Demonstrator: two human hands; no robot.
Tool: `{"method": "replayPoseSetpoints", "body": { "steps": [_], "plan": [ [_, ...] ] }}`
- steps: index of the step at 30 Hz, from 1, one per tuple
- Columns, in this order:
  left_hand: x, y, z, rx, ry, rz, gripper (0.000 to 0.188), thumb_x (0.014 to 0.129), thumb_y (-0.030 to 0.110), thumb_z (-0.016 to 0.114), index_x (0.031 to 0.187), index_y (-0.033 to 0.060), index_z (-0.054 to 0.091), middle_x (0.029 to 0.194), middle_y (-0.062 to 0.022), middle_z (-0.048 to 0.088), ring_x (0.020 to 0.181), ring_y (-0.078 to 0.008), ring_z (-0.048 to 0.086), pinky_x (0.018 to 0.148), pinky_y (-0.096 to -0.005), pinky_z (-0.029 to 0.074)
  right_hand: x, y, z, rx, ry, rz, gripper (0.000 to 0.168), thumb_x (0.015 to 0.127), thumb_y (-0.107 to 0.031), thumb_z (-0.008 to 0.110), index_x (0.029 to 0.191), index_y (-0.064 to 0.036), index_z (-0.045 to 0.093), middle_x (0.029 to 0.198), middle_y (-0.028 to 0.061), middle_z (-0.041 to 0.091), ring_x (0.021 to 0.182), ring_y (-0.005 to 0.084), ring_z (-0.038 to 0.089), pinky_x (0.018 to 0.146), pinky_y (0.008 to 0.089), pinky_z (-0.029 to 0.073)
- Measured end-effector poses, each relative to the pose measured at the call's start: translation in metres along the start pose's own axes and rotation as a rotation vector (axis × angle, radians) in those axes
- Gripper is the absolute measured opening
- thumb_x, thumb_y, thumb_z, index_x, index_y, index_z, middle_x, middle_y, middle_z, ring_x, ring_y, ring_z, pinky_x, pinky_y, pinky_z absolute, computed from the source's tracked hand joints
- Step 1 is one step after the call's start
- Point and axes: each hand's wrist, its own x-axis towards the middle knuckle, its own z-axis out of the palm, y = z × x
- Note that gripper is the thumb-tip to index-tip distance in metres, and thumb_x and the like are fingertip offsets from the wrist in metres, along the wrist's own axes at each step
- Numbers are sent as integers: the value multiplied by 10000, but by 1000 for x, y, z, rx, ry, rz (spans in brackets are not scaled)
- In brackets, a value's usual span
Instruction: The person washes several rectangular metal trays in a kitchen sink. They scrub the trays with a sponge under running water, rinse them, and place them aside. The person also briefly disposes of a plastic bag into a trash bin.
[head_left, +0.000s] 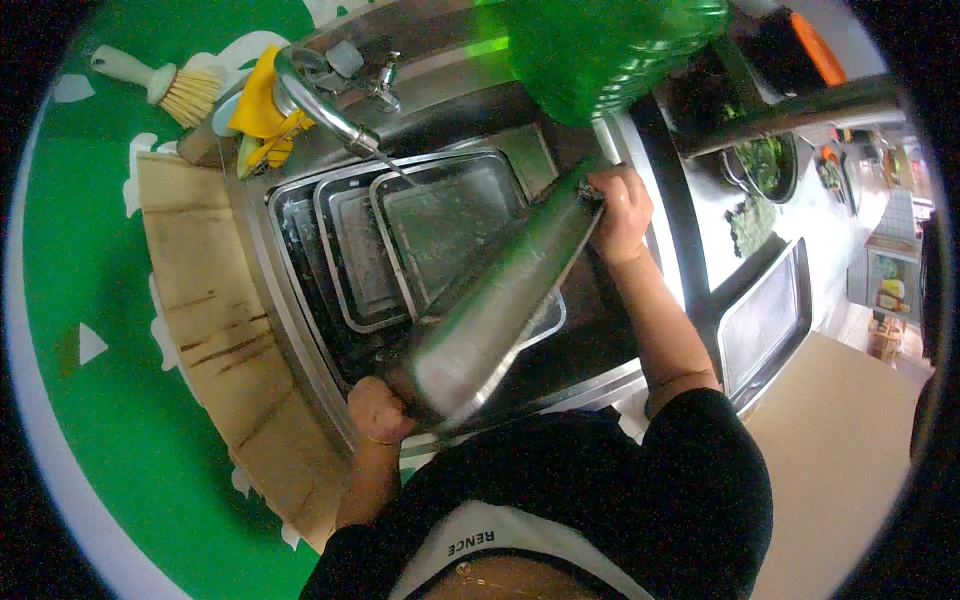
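Observation:
A steel tray (495, 315) hangs tilted on its edge over a stainless sink (600, 315). My right hand (621, 212) grips its far end, and something small and crumpled shows by the fingertips, too blurred to name. At the near end, my left hand (379, 411) is closed around the tray's corner. Several rectangular metal trays lie overlapped in the sink; the top one (450, 217) is wet and partly hidden behind the held tray. A thin stream of water runs from the curved faucet (319, 112) onto the stacked trays.
A scrub brush (169, 86), yellow cloth (259, 97) and small tap (386, 86) sit behind the sink. A translucent green plastic object (600, 52) hangs close overhead. On the right counter are a pot of greens (765, 169), leafy greens (750, 225) and another metal tray (761, 322).

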Motion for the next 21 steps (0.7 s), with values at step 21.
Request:
{"method": "replayPoseSetpoints", "body": {
  "steps": [21],
  "plan": [
    [54,-62,77,-898,104,-901,297,768,-57,545,1051,3,614,945,-22,656,824,-124,603,762,-273,488,-64,-19,171,469,-523,291,488,758,-12,683,1224,-60,547,1198,231,421,1074,415,514,908,414,481]
  ]
}}
